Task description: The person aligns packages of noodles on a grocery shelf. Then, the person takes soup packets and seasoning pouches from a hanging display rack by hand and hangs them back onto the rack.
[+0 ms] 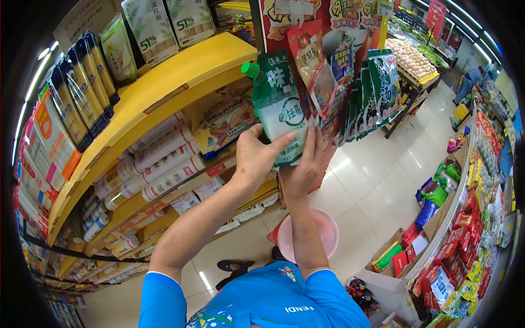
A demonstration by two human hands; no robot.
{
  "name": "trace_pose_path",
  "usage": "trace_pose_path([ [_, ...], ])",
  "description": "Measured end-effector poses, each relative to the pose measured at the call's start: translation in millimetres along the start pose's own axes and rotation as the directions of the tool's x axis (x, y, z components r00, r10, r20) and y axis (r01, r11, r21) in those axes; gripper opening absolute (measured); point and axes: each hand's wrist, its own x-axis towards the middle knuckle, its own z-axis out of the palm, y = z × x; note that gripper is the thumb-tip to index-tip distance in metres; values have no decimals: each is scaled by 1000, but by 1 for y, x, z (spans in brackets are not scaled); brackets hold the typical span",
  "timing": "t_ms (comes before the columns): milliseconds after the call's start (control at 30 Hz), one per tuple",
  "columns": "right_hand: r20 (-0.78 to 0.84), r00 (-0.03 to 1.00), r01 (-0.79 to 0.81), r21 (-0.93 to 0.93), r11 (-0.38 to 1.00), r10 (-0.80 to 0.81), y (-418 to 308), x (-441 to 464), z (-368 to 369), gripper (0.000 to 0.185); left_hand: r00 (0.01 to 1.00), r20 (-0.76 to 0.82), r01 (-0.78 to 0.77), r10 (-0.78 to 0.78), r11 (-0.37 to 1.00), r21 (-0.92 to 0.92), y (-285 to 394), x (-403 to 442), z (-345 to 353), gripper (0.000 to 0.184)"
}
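Observation:
A green-and-white spouted seasoning pouch (281, 115) with a green screw cap is upright at the front of a hanging display. My left hand (256, 156) grips its lower left side, thumb across the front and the other fingers hidden behind. At the lower right corner, my right hand (303, 169) holds the pouch with fingers pointing up along its edge; its thumb is hidden. Just right of the pouch hangs a red-and-tan food packet (314, 68), close to my right fingertips. Dark green packets (383, 87) hang farther right.
Yellow shelving (180, 68) on the left carries noodle packs (145, 33) and wrapped rolls (169, 177). A pink basin (322, 232) is below my right forearm. Egg trays (410, 57) stand beyond the display. Boxed goods (454, 251) line the right, and another person (469, 82) bends farther back.

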Motion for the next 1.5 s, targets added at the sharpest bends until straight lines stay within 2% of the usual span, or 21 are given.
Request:
trace_pose_path([
  [67, 38, 999, 12, -16, 1000, -12, -3, -1, -4, 78, 1000, -8, 1, -1, 1000, -13, -2, 2, -2, 37],
  [167, 135, 991, -21, 81, 997, 10, -14, 3, -14, 74, 999, -41, 18, -17, 999, 34, -5, 8, -6, 33],
  [233, 132, 987, 80, 76, 994, -89, -15, 8, -18, 68, 998, -66, -5, 8, 999, 43, -10, 11, -8, 33],
  [267, 131, 987, 81, 76, 994, -90, -18, 12, -20, 68, 998, -66, -6, 9, 999, 42, -9, 11, -9, 33],
  [333, 140, 974, 192, -91, 977, -178, -24, 24, -24, 60, 996, -83, -23, 32, 994, 106, -6, 10, -11, 32],
  [367, 139, 974, 193, -90, 977, -180, -25, 31, -25, 60, 996, -83, -26, 35, 994, 106, -8, 11, -12, 32],
  [433, 194, 947, 287, -138, 948, -258, -27, 47, -25, 51, 992, -87, -78, 92, 985, 152, -17, 16, -14, 33],
  [567, 313, 898, 369, -147, 918, -311, -31, 75, -18, 44, 994, -85, -58, 73, 983, 172, -13, 15, -17, 34],
  [767, 271, 922, 354, -300, 886, -277, -33, 88, -28, 53, 995, -89, -35, 53, 981, 189, -5, 12, -18, 33],
  [833, 238, 936, 324, -292, 900, -260, -30, 87, -29, 55, 996, -69, -46, 55, 991, 123, -9, 13, -18, 33],
  [900, 183, 948, 304, -291, 907, -259, -27, 87, -28, 59, 996, -68, -40, 48, 992, 121, -6, 11, -17, 33],
  [1033, 177, 950, 301, -285, 910, -258, -25, 89, -32, 61, 998, -62, -20, 28, 992, 128, -2, 8, -15, 33],
  [1133, 183, 944, 316, -271, 909, -274, -21, 89, -34, 61, 998, -61, 14, -8, 995, 103, 1, 7, -15, 34],
  [1200, 255, 922, 336, -147, 931, -292, -19, 88, -38, 60, 999, -36, 34, -31, 997, 65, 4, 5, -16, 34],
  [1233, 255, 922, 334, -147, 931, -291, -16, 87, -41, 60, 999, -11, 54, -53, 998, 27, 7, 3, -16, 34],
  [1300, 302, 885, 344, 87, 935, -354, -13, 81, -49, 51, 999, -1, 35, -35, 999, 29, 12, 0, -17, 36],
  [1333, 304, 885, 343, 88, 935, -353, -14, 75, -54, 51, 1000, 10, 15, -15, 999, 30, 15, -1, -18, 38],
  [1400, 354, 848, 284, 324, 902, -394, -22, 62, -68, 63, 1000, 10, -29, 29, 999, 44, 18, -5, -15, 40],
  [1433, 357, 847, 283, 324, 902, -394, -24, 55, -67, 63, 997, 12, -76, 76, 995, 60, 20, -7, -12, 42],
  [1467, 340, 866, 294, 245, 924, -366, -27, 46, -64, 70, 997, 11, -74, 73, 996, 58, 23, -10, -7, 42],
  [1500, 320, 885, 301, 164, 939, -339, -27, 39, -58, 77, 988, -24, -147, 152, 979, 140, 27, -14, -1, 43],
])
